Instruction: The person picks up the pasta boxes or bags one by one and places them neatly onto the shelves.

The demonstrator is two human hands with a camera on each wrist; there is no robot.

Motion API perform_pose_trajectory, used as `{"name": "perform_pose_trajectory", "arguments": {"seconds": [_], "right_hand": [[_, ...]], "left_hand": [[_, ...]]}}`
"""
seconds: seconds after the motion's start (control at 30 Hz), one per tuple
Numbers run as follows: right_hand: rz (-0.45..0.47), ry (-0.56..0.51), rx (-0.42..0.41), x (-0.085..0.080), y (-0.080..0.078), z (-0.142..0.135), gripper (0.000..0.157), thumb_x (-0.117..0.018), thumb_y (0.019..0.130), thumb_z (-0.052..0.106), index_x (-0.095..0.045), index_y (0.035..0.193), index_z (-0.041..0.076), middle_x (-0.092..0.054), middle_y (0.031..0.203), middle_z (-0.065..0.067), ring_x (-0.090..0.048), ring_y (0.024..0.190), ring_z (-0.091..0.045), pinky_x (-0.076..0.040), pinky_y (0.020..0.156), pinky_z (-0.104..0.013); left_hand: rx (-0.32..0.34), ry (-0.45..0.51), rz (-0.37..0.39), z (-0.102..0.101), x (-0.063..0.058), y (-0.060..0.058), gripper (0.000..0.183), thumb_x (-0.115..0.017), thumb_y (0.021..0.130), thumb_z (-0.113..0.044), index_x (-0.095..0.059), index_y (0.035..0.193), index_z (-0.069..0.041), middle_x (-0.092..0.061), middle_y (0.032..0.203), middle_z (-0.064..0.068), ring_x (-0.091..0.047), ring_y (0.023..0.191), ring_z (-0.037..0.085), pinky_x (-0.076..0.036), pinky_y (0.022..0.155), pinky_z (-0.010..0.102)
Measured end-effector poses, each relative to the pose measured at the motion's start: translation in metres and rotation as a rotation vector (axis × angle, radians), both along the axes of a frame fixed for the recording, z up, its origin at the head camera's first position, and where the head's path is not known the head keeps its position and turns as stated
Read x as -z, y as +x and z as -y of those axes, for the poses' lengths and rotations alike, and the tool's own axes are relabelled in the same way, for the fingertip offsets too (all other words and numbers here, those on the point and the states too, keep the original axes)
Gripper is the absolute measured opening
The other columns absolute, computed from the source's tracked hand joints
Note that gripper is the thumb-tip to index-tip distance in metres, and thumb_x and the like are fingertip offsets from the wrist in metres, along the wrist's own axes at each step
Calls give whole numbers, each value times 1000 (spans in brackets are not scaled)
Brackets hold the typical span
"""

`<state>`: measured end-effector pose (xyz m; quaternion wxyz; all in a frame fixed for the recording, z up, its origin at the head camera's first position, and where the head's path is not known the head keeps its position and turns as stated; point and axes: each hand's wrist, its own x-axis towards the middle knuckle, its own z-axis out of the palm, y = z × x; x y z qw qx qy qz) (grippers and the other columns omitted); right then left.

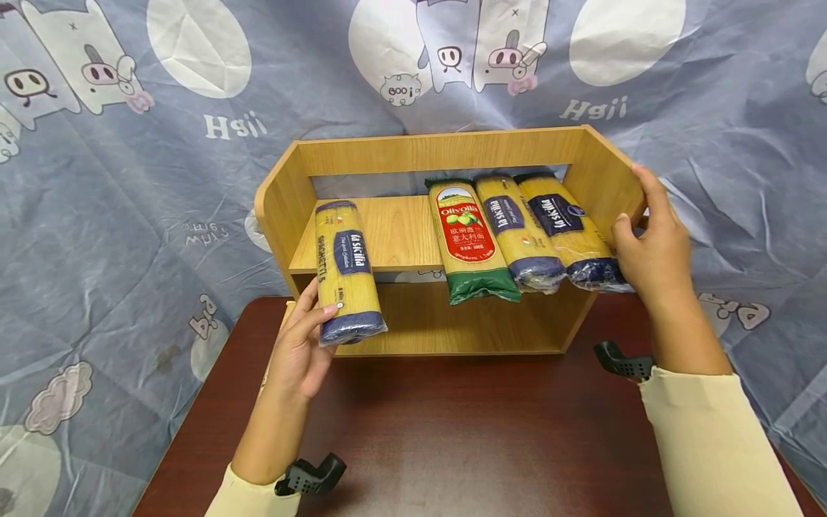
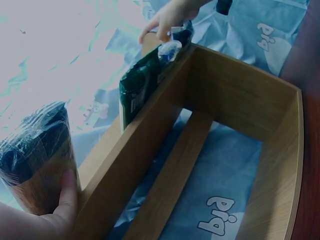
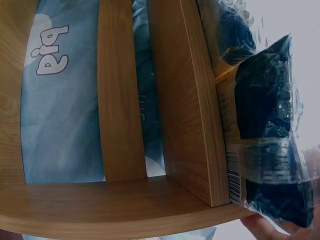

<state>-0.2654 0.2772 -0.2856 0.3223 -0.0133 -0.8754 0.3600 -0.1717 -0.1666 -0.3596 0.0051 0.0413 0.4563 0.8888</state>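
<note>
A two-level wooden shelf stands on a dark red-brown table. My left hand grips the blue lower end of a yellow spaghetti packet that lies at the left of the upper board and overhangs its front edge; the packet also fills the left wrist view. My right hand is at the shelf's right wall. Its fingers are fairly straight, and the thumb touches the end of the rightmost blue-and-yellow packet. That packet end shows close up.
On the upper board's right side lie another blue-and-yellow packet and a green-and-red one. The lower level holds nothing. A blue cartoon-print cloth hangs behind and around the table.
</note>
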Motion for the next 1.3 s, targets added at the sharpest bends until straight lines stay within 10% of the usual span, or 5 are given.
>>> {"name": "perform_pose_trajectory", "arguments": {"seconds": [1.3], "right_hand": [[-45,1,2,3,-3,-1,65,-48,96,16,-35,154,44,-52,150,-17,-61,115,-51,-44,93,-62]], "left_hand": [[115,-261,12,-28,-15,-33,66,-52,99,-13,-27,158,-27,-60,126,4,-69,91,9,-55,83,26]]}}
